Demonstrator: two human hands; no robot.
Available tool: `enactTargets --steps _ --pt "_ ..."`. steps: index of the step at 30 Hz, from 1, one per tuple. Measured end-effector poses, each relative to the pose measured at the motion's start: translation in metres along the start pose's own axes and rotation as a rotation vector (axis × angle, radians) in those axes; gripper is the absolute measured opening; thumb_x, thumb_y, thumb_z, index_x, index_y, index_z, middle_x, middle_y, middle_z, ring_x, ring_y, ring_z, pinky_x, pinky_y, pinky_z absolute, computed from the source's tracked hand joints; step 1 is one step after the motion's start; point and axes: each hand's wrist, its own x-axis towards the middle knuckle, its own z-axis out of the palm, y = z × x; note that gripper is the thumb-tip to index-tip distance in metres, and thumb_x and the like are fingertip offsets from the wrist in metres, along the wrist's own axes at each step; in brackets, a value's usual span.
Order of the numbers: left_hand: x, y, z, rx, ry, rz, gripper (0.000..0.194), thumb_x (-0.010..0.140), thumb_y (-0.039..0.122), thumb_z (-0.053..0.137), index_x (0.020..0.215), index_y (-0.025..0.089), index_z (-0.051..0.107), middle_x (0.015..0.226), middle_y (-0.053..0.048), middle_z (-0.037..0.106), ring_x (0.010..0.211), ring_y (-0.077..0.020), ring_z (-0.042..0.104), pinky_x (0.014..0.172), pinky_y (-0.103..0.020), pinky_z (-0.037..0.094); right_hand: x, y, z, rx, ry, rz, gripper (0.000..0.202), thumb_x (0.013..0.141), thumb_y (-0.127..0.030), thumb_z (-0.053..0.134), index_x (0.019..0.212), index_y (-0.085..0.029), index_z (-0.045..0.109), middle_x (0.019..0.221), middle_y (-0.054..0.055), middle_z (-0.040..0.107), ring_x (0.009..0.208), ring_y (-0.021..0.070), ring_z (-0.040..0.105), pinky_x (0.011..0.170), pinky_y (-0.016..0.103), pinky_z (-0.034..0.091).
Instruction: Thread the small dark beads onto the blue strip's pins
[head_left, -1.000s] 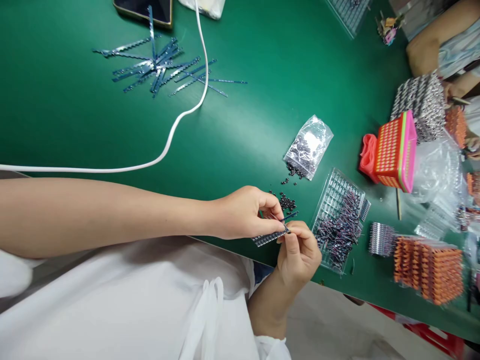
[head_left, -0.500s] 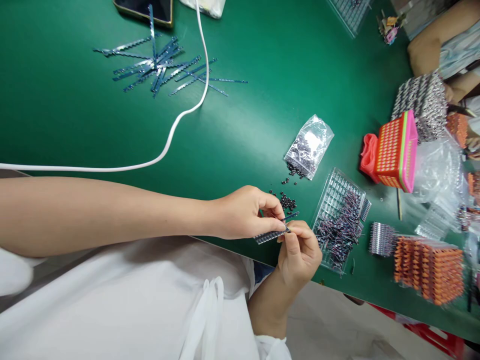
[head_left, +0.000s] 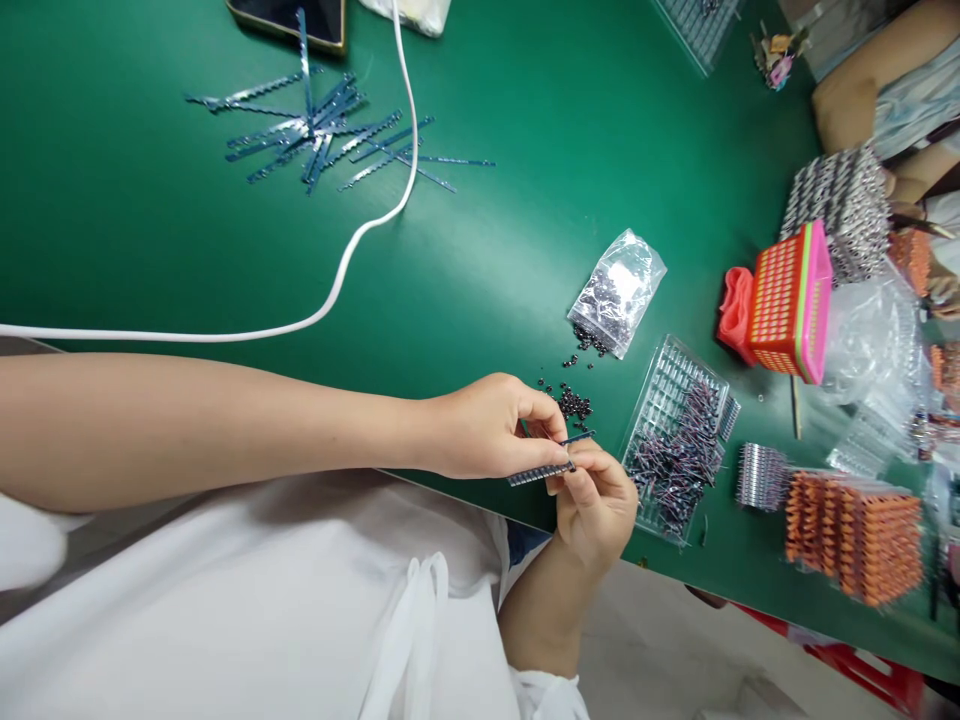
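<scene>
My left hand (head_left: 487,425) reaches in from the left, thumb and fingers closed on a narrow dark ridged strip (head_left: 538,474) that sticks out below the thumb. A thin blue strip (head_left: 577,438) shows between the two hands. My right hand (head_left: 598,500) pinches with thumb and forefinger at the right end of the ridged strip, touching the left fingertips. What sits in that pinch is too small to make out. Small black beads (head_left: 574,404) lie loose just beyond the hands, beside an open clear bag (head_left: 619,290) of similar beads.
A clear tray (head_left: 651,385) holding many thin dark pieces stands right of my hands. Further right are an orange stack (head_left: 853,535), a red basket (head_left: 776,300) and a co-worker's arm (head_left: 862,85). Blue strips (head_left: 315,130) and a white cable (head_left: 345,265) lie at left.
My right hand has shifted slightly left, and the ridged strip has tilted a little flatter. My left hand stays almost still.
</scene>
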Motion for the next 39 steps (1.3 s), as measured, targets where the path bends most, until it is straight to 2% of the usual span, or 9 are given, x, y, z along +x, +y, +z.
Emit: enactTargets --steps 12,20,28,39 --pt "0.0 -0.008 0.005 0.049 0.017 0.015 0.023 0.083 0.034 0.061 0.079 0.013 0.069 0.071 -0.004 0.071 0.065 -0.0133 0.063 0.055 -0.021 0.042 0.001 -0.001 0.003 0.05 -0.039 0.04 0.007 0.081 -0.028 0.074 0.083 -0.022 0.072 0.071 -0.001 0.062 0.055 0.0097 0.058 0.042 0.02 0.047" --pt "0.0 -0.01 0.006 0.039 0.016 0.025 0.021 0.083 0.031 0.061 0.076 0.013 0.068 0.069 -0.004 0.07 0.064 -0.0127 0.062 0.058 -0.021 0.044 0.001 -0.001 0.004 0.027 -0.026 0.041 0.008 0.081 -0.029 0.075 0.081 -0.021 0.071 0.071 -0.001 0.061 0.06 0.0111 0.059 0.042 0.02 0.049" --pt "0.0 -0.008 0.004 0.078 -0.025 0.044 0.02 0.084 0.028 0.059 0.073 0.014 0.069 0.065 -0.003 0.067 0.061 -0.0126 0.059 0.057 -0.022 0.042 0.0 0.001 0.001 0.012 -0.027 0.084 0.013 0.078 -0.032 0.078 0.078 -0.02 0.072 0.072 0.0 0.063 0.06 0.0108 0.062 0.044 0.02 0.054" --pt "0.0 -0.01 0.004 0.113 -0.025 0.094 0.019 0.085 0.023 0.059 0.073 0.013 0.071 0.068 -0.003 0.07 0.062 -0.0115 0.059 0.057 -0.021 0.04 -0.001 0.005 -0.001 0.01 -0.035 0.094 0.012 0.077 -0.03 0.079 0.078 -0.021 0.072 0.076 0.001 0.064 0.062 0.0117 0.063 0.044 0.022 0.056"
